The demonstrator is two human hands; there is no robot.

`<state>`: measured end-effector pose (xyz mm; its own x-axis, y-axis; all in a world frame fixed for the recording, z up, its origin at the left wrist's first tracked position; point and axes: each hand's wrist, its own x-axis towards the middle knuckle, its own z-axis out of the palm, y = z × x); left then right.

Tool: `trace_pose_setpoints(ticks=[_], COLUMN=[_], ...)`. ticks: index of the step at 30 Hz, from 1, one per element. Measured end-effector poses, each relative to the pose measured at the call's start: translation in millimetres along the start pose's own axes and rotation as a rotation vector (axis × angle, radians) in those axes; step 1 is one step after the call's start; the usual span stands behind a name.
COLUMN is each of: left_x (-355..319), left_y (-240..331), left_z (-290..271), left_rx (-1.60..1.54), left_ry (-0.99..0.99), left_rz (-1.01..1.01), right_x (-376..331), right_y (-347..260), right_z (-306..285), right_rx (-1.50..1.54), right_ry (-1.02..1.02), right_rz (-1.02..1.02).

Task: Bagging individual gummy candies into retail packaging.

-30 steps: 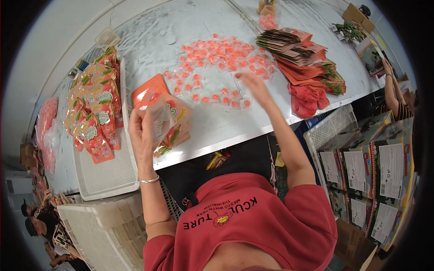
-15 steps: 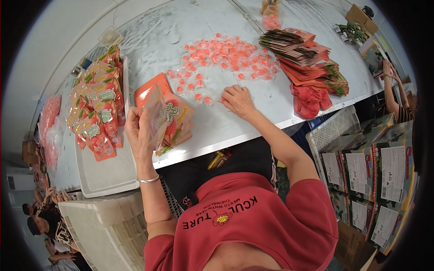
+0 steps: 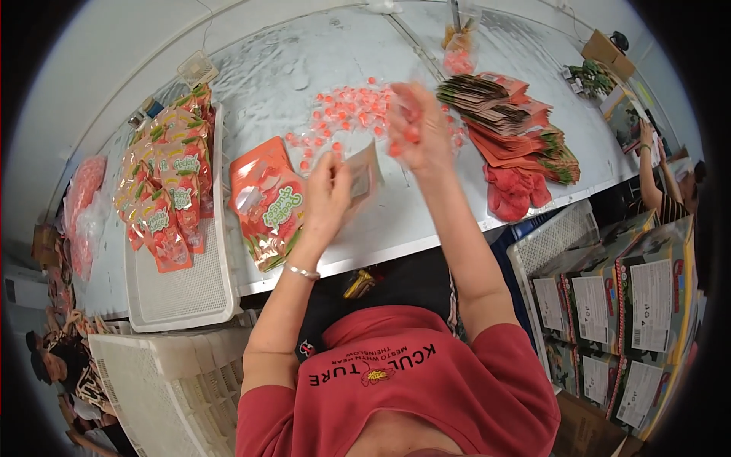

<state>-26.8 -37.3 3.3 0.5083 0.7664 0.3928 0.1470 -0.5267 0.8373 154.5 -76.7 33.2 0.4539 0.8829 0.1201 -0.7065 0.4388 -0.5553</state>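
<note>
My left hand [image 3: 327, 194] holds an open pouch [image 3: 364, 174] upright above the table's front part. My right hand [image 3: 415, 133], blurred, is raised just right of the pouch's mouth and closed on a few small orange-red candies. A scatter of the same wrapped candies [image 3: 346, 107] lies on the grey table [image 3: 289, 68] behind both hands. A small pile of filled orange pouches [image 3: 266, 202] lies just left of my left hand.
A white tray [image 3: 190, 293] at the left carries several filled pouches [image 3: 164, 179]. Stacks of flat empty pouches [image 3: 510, 122] lie at the right. White crates [image 3: 152, 381] stand below left, boxes of printed packs [image 3: 617, 305] at the right. Another person's arm [image 3: 651, 171] shows far right.
My right hand left the candy scatter on the table and rose with candies toward the pouch. My left hand lifted the pouch up and to the right.
</note>
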Motion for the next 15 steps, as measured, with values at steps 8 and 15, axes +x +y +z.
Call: trace_pose_setpoints(ticks=[8, 15], left_x=[19, 26], left_y=[-28, 13], left_z=[21, 10], left_rx=[-0.152, 0.024], left_ry=[0.224, 0.35], left_rz=[-0.131, 0.082], right_x=[-26, -30], right_y=[46, 22], right_z=[6, 26], right_rx=[-1.513, -1.598], right_ry=[-0.483, -0.581], right_rz=[-0.701, -0.261])
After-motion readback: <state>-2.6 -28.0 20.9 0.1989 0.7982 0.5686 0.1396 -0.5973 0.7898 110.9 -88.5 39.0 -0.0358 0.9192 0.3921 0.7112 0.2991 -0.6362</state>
